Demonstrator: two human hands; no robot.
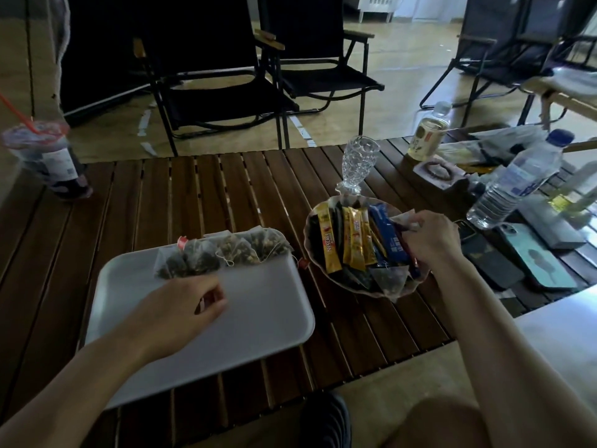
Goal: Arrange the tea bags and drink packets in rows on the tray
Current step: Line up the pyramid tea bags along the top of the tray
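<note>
A white tray (258, 318) lies on the slatted wooden table, with several pyramid tea bags (223, 253) in a row along its far edge. To its right a shell-shaped bowl (405, 289) holds yellow, gold and blue drink packets (355, 240) and one more tea bag (387, 279). My left hand (181, 308) hovers over the tray just below the tea bags, fingers curled, nothing visible in it. At the bowl's right rim, my right hand (429, 237) pinches a tea bag's paper tag (408, 221).
A cut-glass goblet (357, 163) stands just behind the bowl. Water bottles (513, 182), phones (536, 257) and clutter fill the table's right side. A plastic cup with a red straw (48, 156) sits far left. Black folding chairs (226, 79) stand beyond the table.
</note>
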